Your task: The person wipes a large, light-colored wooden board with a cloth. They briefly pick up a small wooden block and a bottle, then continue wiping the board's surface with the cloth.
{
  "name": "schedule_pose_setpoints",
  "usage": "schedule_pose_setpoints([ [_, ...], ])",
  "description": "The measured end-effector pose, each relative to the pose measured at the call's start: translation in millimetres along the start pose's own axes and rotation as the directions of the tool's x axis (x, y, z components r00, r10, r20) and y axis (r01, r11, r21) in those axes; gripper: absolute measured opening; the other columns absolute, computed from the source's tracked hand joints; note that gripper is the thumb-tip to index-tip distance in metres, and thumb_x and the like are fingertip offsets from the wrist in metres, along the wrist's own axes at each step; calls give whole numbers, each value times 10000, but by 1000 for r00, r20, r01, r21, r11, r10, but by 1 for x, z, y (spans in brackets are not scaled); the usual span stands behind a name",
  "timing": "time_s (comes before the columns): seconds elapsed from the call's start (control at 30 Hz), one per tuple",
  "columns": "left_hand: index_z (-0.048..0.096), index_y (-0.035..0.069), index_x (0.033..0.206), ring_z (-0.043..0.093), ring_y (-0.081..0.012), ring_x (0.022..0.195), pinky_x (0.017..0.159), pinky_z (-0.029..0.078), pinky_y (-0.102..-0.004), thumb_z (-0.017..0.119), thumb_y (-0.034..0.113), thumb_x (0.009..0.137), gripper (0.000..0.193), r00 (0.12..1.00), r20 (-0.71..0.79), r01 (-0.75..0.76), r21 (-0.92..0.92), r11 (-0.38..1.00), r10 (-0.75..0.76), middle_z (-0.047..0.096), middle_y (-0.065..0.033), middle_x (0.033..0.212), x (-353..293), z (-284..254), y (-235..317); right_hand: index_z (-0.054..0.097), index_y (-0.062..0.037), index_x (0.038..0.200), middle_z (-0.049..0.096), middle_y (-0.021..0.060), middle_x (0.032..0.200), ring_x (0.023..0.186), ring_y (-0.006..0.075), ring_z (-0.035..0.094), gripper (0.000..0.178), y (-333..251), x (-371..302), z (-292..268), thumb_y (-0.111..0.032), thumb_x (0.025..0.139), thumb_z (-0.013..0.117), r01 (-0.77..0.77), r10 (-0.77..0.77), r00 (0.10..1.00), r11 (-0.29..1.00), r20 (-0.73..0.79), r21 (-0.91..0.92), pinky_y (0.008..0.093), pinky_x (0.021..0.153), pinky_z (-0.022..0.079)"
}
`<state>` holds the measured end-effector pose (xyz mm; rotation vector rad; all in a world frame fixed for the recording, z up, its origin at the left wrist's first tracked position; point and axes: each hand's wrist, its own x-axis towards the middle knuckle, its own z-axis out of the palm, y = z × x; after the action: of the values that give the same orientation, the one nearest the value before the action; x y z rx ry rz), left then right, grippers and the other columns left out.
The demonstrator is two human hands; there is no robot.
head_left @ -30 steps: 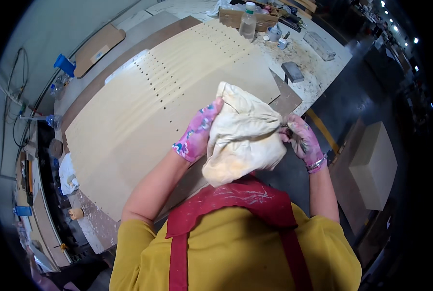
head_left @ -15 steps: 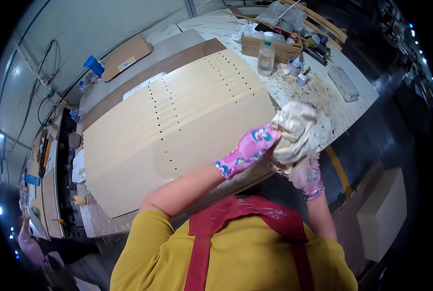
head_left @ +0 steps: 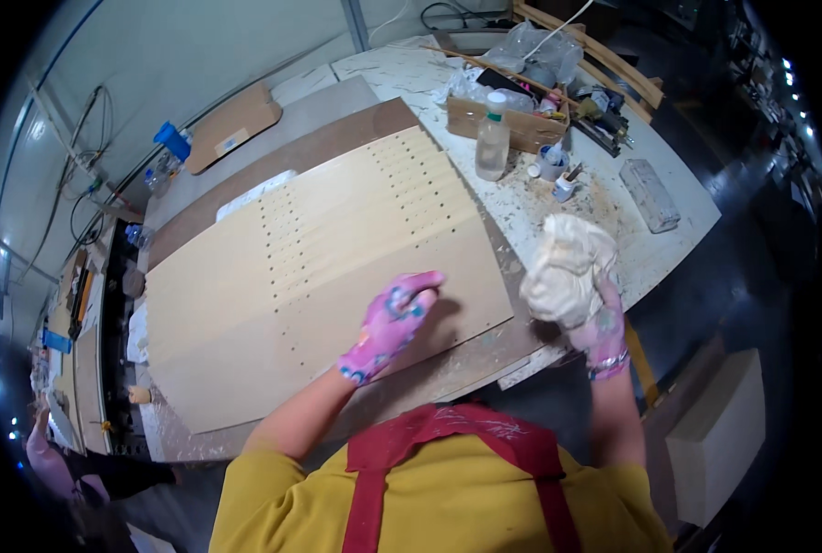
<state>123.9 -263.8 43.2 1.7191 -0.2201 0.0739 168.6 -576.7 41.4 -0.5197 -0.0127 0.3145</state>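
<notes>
My right hand, in a pale pink stained glove, grips a crumpled cream cloth at the right end of the panel. My left hand, in a pink flowered glove, hovers above the near part of the panel, apart from the cloth. Its fingers are curled in, with thumb and forefinger close together; whatever they may hold is too small or hidden to make out. Below lies a large pale wooden panel with rows of small dark holes. Stacked sheets show under its far edge.
Toward the far right of the table stand a clear bottle, a cardboard box of tools and plastic bags, small pots and a grey block. A blue cup is at far left. Another person is at lower left.
My left hand has let go of the cloth and moved left over the panel. My right hand keeps the cloth, now slightly lower and to the right.
</notes>
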Motion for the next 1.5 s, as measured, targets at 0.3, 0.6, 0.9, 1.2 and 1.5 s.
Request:
schedule_pose_setpoints([
  [0.3,657,85,1000,607,-298,872,749,497,-420,655,63,788,213,921,183,-337,814,472,343,646,-100,931,6,-31,-22,586,-9,1146,659,201,1060,969,309,647,347,-114,253,78,-240,889,600,202,-667,664,-276,339,-940,397,864,495],
  [0.6,657,110,884,627,-258,842,724,506,-405,693,60,728,168,894,170,-369,806,464,415,647,-59,884,9,-27,-46,594,-145,1238,423,211,1379,1185,388,520,576,-22,360,77,-403,739,724,284,23,890,-808,455,-516,441,992,443],
  [0.9,667,108,993,630,-256,916,840,503,-416,672,95,742,252,898,200,-391,773,499,392,659,-57,958,7,-30,-42,599,-110,1175,520,225,1226,1109,386,561,492,-39,364,39,-235,722,748,287,-97,888,-647,449,-707,443,937,468],
  [1.2,689,133,969,620,-293,939,846,486,-434,677,97,732,239,880,192,-402,787,468,435,671,-67,956,1,-34,-41,582,-97,1158,589,169,1164,1116,376,561,454,-72,195,70,-175,726,697,284,-271,810,-595,520,-752,448,933,480],
  [1.5,201,-11,1490,392,-333,1340,1117,301,-434,818,244,721,1018,881,259,-421,51,906,395,372,-216,1462,-4,20,-24,579,-70,1016,538,160,1026,937,350,589,343,-15,-23,190,-128,696,685,494,-65,713,-660,698,-566,436,779,489],
])
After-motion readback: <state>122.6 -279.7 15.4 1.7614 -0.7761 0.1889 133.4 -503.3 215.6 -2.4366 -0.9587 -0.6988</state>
